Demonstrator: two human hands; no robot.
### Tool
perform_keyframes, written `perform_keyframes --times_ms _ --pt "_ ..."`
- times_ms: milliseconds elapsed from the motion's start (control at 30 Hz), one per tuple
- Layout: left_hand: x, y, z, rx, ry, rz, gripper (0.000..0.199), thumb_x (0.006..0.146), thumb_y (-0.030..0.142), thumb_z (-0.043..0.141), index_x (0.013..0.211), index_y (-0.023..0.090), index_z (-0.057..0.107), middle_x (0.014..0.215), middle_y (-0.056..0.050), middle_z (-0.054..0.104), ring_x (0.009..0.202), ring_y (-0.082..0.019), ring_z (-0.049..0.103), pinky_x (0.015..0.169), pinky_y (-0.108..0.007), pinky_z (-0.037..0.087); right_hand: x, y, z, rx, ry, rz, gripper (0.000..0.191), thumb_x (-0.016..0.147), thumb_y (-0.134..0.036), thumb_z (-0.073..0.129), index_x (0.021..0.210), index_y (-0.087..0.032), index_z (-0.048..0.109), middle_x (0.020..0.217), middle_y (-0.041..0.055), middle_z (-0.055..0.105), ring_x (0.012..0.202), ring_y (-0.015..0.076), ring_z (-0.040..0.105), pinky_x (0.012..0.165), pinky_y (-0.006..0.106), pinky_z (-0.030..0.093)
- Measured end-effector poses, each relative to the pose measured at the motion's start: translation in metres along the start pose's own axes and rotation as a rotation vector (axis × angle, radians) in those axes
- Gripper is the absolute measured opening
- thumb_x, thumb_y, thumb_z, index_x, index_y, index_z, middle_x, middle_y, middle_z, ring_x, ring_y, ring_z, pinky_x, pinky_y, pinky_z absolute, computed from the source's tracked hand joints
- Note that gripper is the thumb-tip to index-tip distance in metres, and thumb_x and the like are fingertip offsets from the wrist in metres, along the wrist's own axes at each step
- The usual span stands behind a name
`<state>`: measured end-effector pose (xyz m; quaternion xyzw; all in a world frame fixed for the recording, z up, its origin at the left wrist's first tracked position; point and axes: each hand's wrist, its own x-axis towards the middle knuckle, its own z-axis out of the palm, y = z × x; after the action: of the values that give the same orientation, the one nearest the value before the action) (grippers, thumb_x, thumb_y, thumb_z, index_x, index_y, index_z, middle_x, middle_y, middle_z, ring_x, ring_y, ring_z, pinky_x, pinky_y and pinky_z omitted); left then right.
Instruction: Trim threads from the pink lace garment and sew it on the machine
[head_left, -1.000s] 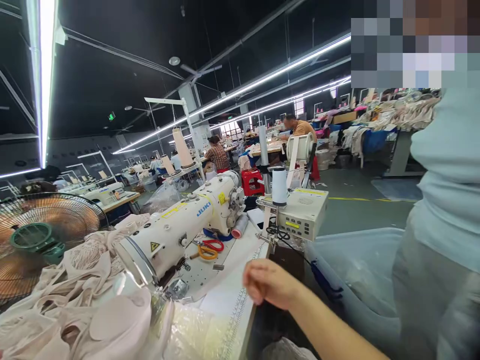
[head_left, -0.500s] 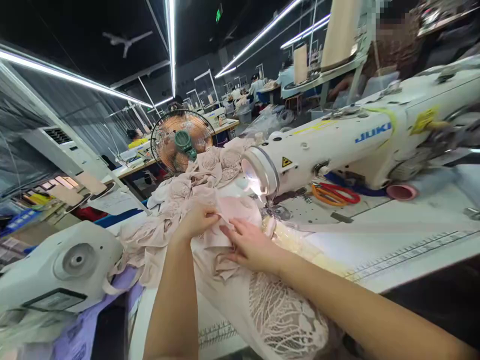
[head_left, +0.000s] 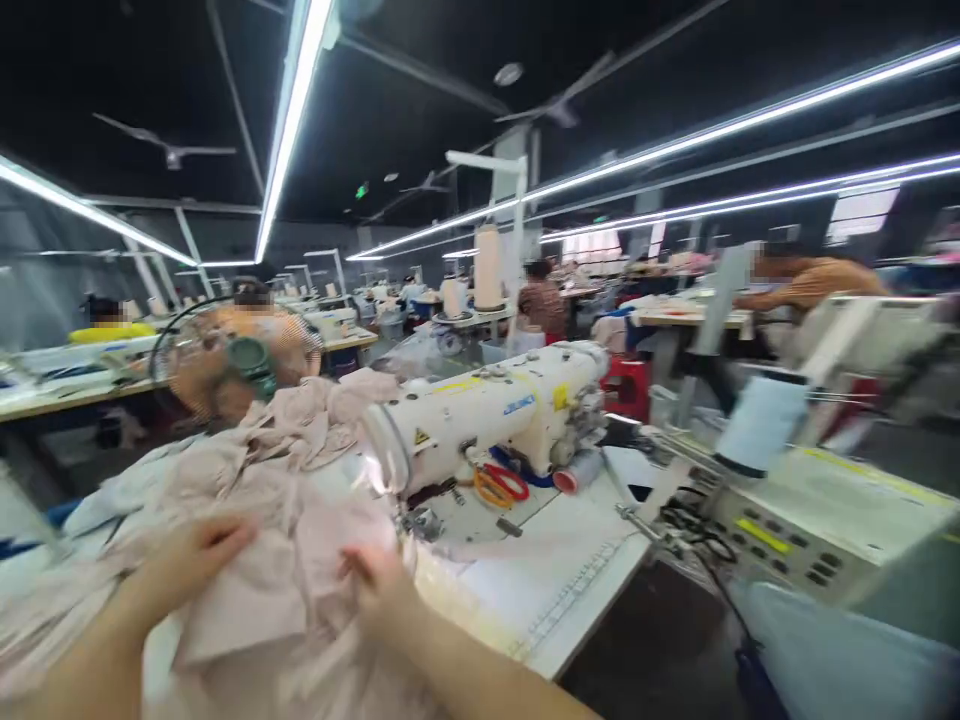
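Pale pink fabric (head_left: 247, 600) spreads over the front left of the white sewing table (head_left: 555, 560). My left hand (head_left: 191, 560) is closed at the fabric's upper left edge, thumb and fingers pressed together on it. Further right, my right hand (head_left: 382, 590) pinches the same fabric close to the needle area, its fingertips blurred. A white sewing machine (head_left: 480, 410) stands just beyond my right hand, its lamp lit. More crumpled pink garments (head_left: 300, 420) are heaped behind my hands.
Orange and red scissors (head_left: 501, 485) lie beneath the machine arm, with a pink-ended roll (head_left: 577, 472) to their right. A round fan (head_left: 240, 360) stands behind the heap. At the right is a control box (head_left: 817, 520) with a thread cone (head_left: 761, 420). People sit at tables further back.
The view has swung right and up. My hands have moved apart, and a flat piece of the pink fabric now hangs between them.
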<state>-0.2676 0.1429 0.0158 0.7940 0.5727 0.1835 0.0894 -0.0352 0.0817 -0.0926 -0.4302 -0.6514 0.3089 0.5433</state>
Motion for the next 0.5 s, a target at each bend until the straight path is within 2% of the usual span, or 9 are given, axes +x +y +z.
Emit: perform_keyframes --times_ms 33,100,133,200,233,300,400,500 --pt "-0.004 0.015 -0.01 0.023 0.031 -0.1 0.033 0.077 0.045 0.041 0.071 0.026 0.067 0.077 0.004 0.07 0.083 -0.023 0.063 0.077 -0.034 0.049 0.0 -0.001 -0.007 0.114 0.062 0.064 0.027 0.071 -0.018 0.043 0.093 -0.019 0.059 0.084 0.0052 0.065 0.085 0.019 0.06 0.081 0.033 0.045" --pt "-0.006 0.034 -0.023 0.092 0.191 -0.249 0.03 0.08 0.037 0.042 0.084 0.02 0.067 0.089 -0.004 0.07 0.089 -0.025 0.062 0.08 -0.035 0.047 0.002 -0.001 -0.015 0.357 0.11 0.202 0.024 0.071 -0.021 0.045 0.093 -0.019 0.053 0.081 0.0033 0.062 0.075 0.016 0.058 0.071 0.03 0.046" --pt "-0.006 0.039 -0.025 0.165 0.274 -0.35 0.031 0.082 0.033 0.042 0.092 0.017 0.067 0.096 -0.008 0.068 0.093 -0.028 0.061 0.082 -0.038 0.047 0.004 -0.001 -0.016 0.475 0.102 0.266 0.023 0.069 -0.022 0.048 0.092 -0.019 0.051 0.076 0.0011 0.06 0.067 0.014 0.057 0.065 0.027 0.045" --pt "-0.008 0.045 -0.021 0.317 0.386 -0.392 0.035 0.082 0.026 0.043 0.108 0.012 0.062 0.105 -0.016 0.063 0.102 -0.032 0.056 0.087 -0.042 0.044 0.006 -0.005 -0.018 0.677 0.076 0.368 0.025 0.067 -0.025 0.056 0.089 -0.02 0.047 0.068 -0.0027 0.056 0.057 0.0109 0.052 0.056 0.023 0.042" --pt "-0.009 0.049 -0.015 0.381 0.406 -0.36 0.04 0.08 0.024 0.046 0.116 0.009 0.057 0.107 -0.019 0.061 0.106 -0.034 0.054 0.09 -0.045 0.042 0.006 -0.009 -0.019 0.757 0.065 0.404 0.027 0.065 -0.026 0.06 0.087 -0.02 0.046 0.065 -0.0041 0.054 0.054 0.0098 0.051 0.054 0.022 0.041" --pt "-0.011 0.061 -0.002 0.365 0.385 -0.164 0.048 0.079 0.019 0.047 0.126 0.008 0.048 0.113 -0.02 0.057 0.111 -0.033 0.05 0.092 -0.045 0.041 0.003 -0.018 -0.021 0.878 0.054 0.447 0.031 0.061 -0.025 0.065 0.083 -0.019 0.045 0.061 -0.0054 0.051 0.052 0.0085 0.048 0.052 0.021 0.04" --pt "-0.013 0.079 0.014 0.061 0.242 0.174 0.045 0.084 0.016 0.038 0.128 0.015 0.047 0.12 -0.014 0.056 0.113 -0.025 0.05 0.096 -0.04 0.041 0.0 -0.029 -0.025 0.983 0.055 0.463 0.029 0.058 -0.02 0.066 0.075 -0.019 0.043 0.059 -0.006 0.049 0.05 0.007 0.046 0.051 0.02 0.039" --pt "-0.014 0.088 0.017 -0.299 0.127 0.275 0.041 0.088 0.029 0.036 0.124 0.017 0.05 0.127 -0.011 0.053 0.118 -0.022 0.048 0.101 -0.038 0.037 0.0 -0.03 -0.03 1.023 0.075 0.457 0.028 0.056 -0.017 0.063 0.071 -0.019 0.04 0.058 -0.0068 0.048 0.05 0.0056 0.044 0.05 0.018 0.038"
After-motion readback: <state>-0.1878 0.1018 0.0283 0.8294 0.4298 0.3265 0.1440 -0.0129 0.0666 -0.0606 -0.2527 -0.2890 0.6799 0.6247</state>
